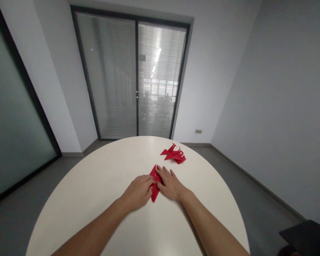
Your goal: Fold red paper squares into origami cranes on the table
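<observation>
A folded red paper point(154, 192) lies on the round white table point(96, 185), long and pointed, between my two hands. My left hand point(137, 192) rests on its left side with fingers curled, the fingertips pressing the paper's edge. My right hand point(170, 183) lies flat on its right side, fingers stretched out and pressing the paper down. Part of the paper is hidden under both hands.
A small pile of finished red folded paper figures point(174, 154) sits farther back on the table, right of centre. Glass doors with blinds point(134, 78) stand behind the table. A dark object point(306, 234) shows at the lower right.
</observation>
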`<action>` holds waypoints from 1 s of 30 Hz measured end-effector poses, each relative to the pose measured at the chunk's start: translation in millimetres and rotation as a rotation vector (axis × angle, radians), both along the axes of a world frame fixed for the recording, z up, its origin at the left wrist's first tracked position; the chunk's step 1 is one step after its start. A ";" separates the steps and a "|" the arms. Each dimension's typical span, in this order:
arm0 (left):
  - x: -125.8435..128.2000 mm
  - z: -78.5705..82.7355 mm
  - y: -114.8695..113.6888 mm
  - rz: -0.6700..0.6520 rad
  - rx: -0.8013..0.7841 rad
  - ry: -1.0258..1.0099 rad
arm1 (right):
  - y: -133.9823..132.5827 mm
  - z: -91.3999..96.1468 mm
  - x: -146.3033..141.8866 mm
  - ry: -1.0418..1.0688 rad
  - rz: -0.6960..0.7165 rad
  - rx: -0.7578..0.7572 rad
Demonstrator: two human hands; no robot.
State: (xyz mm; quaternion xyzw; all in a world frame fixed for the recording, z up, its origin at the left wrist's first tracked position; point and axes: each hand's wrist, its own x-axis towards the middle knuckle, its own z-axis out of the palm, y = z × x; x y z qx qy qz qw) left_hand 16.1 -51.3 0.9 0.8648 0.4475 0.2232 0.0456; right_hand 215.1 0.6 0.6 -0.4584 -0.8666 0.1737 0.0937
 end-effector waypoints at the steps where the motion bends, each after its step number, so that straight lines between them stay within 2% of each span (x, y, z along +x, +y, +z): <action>1: -0.2 0.5 -0.1 0.009 0.003 0.012 | 0.0 -0.7 -0.2 0.011 -0.011 0.017; 5: -0.5 1.0 -0.9 0.062 0.024 0.058 | 1.0 -2.7 -0.8 0.067 -0.030 0.121; 10: -1.0 -0.7 -1.2 0.089 0.064 0.025 | 3.0 -2.9 -0.7 0.105 0.037 0.228; 14: -2.9 -4.4 0.1 0.035 0.083 0.004 | 4.3 -2.8 0.1 0.100 0.074 0.260; 18: -4.2 -8.2 1.8 0.041 0.063 0.023 | 3.9 -1.5 -0.1 0.095 0.076 0.264; 26: -2.4 -10.7 5.5 0.225 0.037 0.112 | -4.6 8.1 -4.8 0.080 0.193 0.263; 30: -1.0 -10.3 4.6 0.297 0.033 0.135 | -4.0 6.0 -4.1 0.041 0.178 0.230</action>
